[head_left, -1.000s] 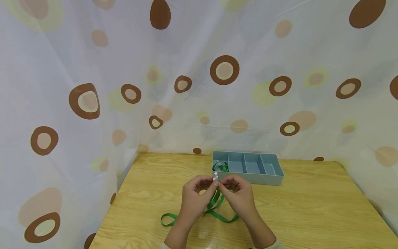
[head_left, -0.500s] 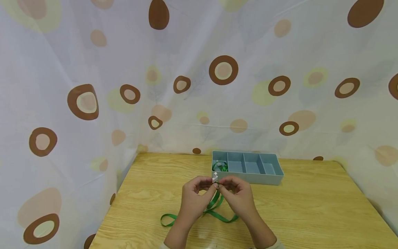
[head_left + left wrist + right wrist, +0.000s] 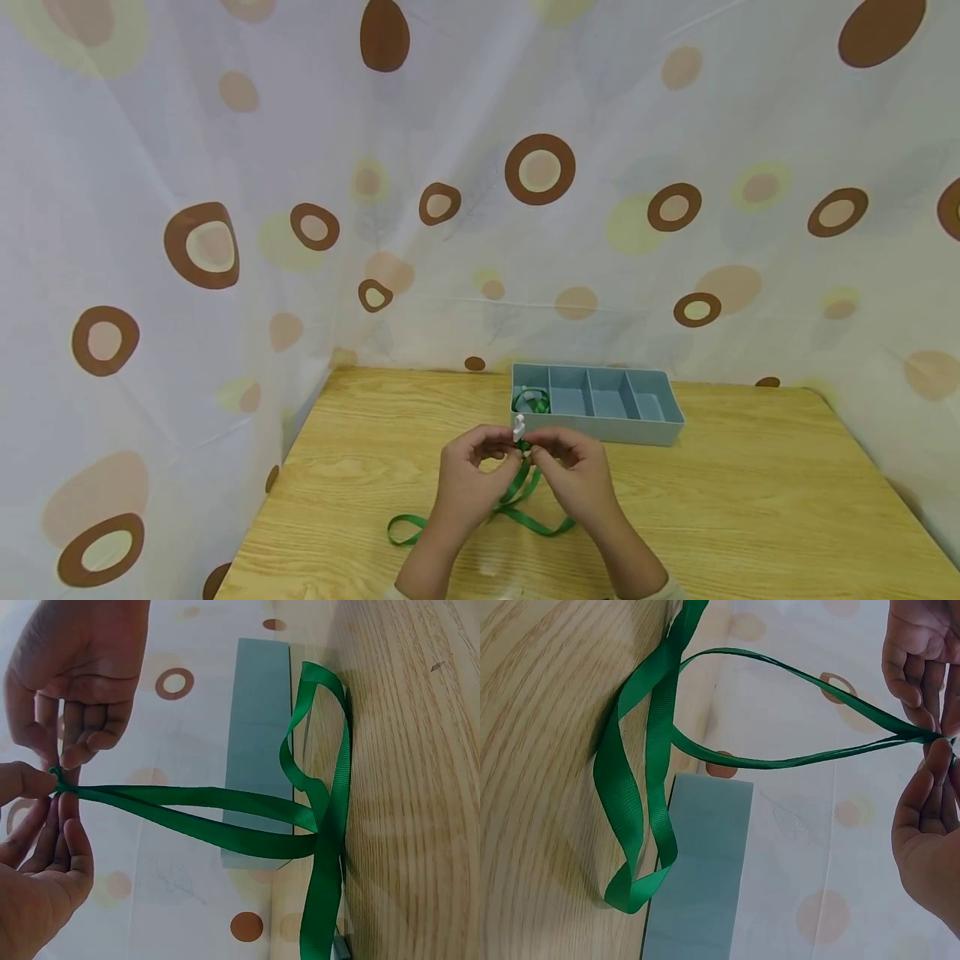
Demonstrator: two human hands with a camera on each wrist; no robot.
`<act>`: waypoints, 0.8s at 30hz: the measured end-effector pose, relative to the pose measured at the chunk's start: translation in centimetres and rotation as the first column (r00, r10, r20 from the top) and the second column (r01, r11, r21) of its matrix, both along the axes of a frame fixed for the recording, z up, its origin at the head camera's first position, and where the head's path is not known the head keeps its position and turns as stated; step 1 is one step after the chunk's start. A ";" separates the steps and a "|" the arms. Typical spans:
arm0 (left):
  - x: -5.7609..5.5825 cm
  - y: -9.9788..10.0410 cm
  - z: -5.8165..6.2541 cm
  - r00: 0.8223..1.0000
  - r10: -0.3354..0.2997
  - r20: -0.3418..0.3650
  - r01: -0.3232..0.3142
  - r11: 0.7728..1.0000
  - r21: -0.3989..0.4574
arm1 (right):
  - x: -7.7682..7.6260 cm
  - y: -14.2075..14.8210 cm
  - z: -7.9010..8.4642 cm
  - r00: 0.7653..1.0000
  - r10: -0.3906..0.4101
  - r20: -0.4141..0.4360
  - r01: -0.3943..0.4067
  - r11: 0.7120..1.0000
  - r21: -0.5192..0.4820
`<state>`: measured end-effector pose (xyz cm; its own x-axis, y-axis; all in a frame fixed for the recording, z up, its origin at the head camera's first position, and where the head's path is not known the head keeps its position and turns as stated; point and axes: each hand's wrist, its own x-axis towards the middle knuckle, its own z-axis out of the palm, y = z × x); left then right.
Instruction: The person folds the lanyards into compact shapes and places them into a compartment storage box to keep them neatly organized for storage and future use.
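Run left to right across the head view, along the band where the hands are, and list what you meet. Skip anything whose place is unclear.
Green ribbon loop on the table → left hand → small white piece → right hand.

Near the far edge of the table (image 3: pixel 750 500), a blue tray (image 3: pixel 637 432) holds a green coil (image 3: pixel 541 405) in its leftmost compartment. Between the side edges, the left hand (image 3: pixel 471 475) and right hand (image 3: pixel 576 475) pinch a green ribbon (image 3: pixel 516 483) beneath a white piece (image 3: pixel 518 430).
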<state>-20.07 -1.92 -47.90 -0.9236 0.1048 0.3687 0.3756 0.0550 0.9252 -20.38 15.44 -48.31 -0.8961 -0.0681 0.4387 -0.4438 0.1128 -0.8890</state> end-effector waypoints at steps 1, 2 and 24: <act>0.0 0.0 0.0 1.000 -0.003 0.002 0.003 1.000 0.001 | 0.0 0.0 0.0 1.000 -0.001 -0.001 0.001 1.000 0.001; 0.1 0.0 0.1 1.000 -0.007 0.006 0.007 1.000 0.002 | 0.0 0.0 0.0 1.000 -0.002 -0.002 0.002 1.000 -0.001; 0.1 -0.2 0.2 1.000 -0.011 0.010 0.011 1.000 0.022 | 0.1 -0.1 -0.6 1.000 0.007 -0.023 -0.007 1.000 0.001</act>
